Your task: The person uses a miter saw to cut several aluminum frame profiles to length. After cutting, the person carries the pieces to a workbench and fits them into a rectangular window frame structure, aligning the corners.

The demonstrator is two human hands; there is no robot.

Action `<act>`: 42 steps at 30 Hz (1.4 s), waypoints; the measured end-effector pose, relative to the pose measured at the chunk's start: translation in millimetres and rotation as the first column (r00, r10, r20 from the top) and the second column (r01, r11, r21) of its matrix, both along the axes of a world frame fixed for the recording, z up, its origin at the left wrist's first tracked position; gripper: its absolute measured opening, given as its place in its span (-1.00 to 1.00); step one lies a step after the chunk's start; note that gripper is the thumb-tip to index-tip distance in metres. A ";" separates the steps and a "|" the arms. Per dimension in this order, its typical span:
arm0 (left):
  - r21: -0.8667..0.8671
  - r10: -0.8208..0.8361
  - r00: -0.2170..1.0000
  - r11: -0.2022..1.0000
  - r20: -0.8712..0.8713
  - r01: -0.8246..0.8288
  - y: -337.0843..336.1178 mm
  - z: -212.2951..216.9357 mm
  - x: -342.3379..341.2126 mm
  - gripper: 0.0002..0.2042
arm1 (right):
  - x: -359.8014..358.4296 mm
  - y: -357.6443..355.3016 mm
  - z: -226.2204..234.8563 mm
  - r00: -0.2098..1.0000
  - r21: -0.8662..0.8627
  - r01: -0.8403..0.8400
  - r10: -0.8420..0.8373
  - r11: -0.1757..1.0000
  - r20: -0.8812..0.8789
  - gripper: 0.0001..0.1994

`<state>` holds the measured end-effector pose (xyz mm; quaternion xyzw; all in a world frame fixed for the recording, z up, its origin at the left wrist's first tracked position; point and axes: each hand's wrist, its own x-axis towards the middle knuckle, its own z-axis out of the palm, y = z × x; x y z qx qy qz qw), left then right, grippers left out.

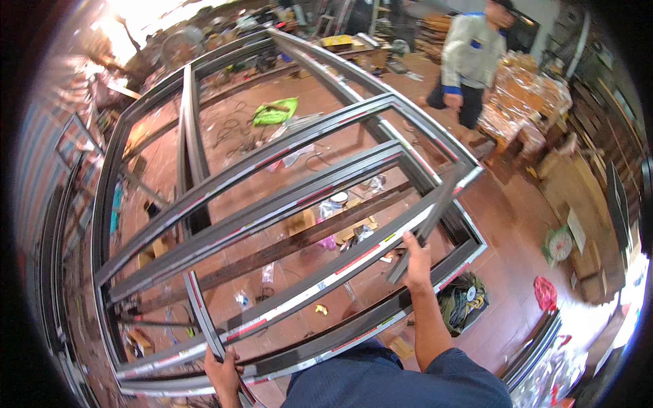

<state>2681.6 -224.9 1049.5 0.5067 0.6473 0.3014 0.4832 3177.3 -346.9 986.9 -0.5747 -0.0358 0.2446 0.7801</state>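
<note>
Both hands grip the metal frame [286,177]: left hand [223,372] on its near rail, right hand [416,262] around a loose bar [427,224].

The setting is a metal-fabrication workshop. A large aluminium frame [286,197] of long grey profiles spans the red tiled floor [510,224], with cables, scraps and a green bag [274,111] scattered beneath. Stacked timber [435,34] stands against the far wall.
</note>
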 end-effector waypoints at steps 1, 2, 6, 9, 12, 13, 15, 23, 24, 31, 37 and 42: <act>0.053 0.016 0.999 0.999 -0.028 -0.015 -3.3 -23.4 -20.6 -0.60 | 3.5 6.2 0.9 1.000 -0.052 0.022 -0.021 0.998 0.013 -0.68; 0.145 -0.014 0.987 0.989 -0.158 0.038 -9.0 -8.8 -12.3 -0.51 | 1.6 5.8 5.4 0.999 -0.155 0.033 -0.027 0.987 0.046 -0.66; 0.343 0.009 0.786 0.903 -0.618 0.259 1.5 12.5 8.4 -0.42 | 35.2 -32.3 24.2 0.905 -0.582 0.036 0.221 0.813 0.364 -0.57; 0.354 -0.007 0.698 0.858 -0.716 0.372 6.4 27.6 2.4 -0.55 | 15.6 -34.1 58.7 0.838 -0.737 0.054 0.370 0.674 0.400 -0.60; 0.393 0.015 0.641 0.800 -0.767 0.452 3.4 23.6 -16.2 -0.61 | 24.6 -24.4 46.3 0.499 -0.584 0.170 0.442 0.794 0.746 -0.67; 0.424 0.039 0.628 0.770 -0.777 0.477 5.2 14.4 -21.2 -0.61 | 25.1 -18.9 46.7 0.361 -0.499 0.166 0.419 0.850 0.833 -0.68; 0.482 0.064 0.639 0.716 -0.766 0.505 13.5 6.1 -31.7 -0.62 | 36.8 -12.1 56.8 0.121 -0.671 0.073 0.661 0.738 0.741 -0.65; 0.578 0.127 0.671 0.639 -0.730 0.507 30.4 -10.7 -54.8 -0.70 | 54.2 -10.6 58.5 -0.247 -0.769 0.040 0.752 0.637 0.611 -0.50; 0.571 0.117 0.661 0.627 -0.741 0.529 31.0 -9.3 -58.7 -0.72 | 38.1 -11.2 57.6 -0.303 -0.698 0.038 0.674 0.715 0.674 -0.53; 0.587 0.107 0.632 0.515 -0.767 0.625 43.3 -14.9 -103.4 -0.81 | 2.7 -2.0 55.5 -0.300 -0.734 0.108 0.726 0.671 0.619 -0.58; 0.516 0.057 0.564 0.487 -0.824 0.705 106.5 -22.9 -187.1 -0.77 | -85.9 4.2 74.4 -0.408 -0.708 0.126 0.687 0.695 0.602 -0.54; 0.575 0.118 0.606 0.495 -0.787 0.651 124.2 -1.3 -283.9 -0.68 | -186.9 53.9 71.8 -0.470 -0.757 -0.024 0.661 0.653 0.585 -0.79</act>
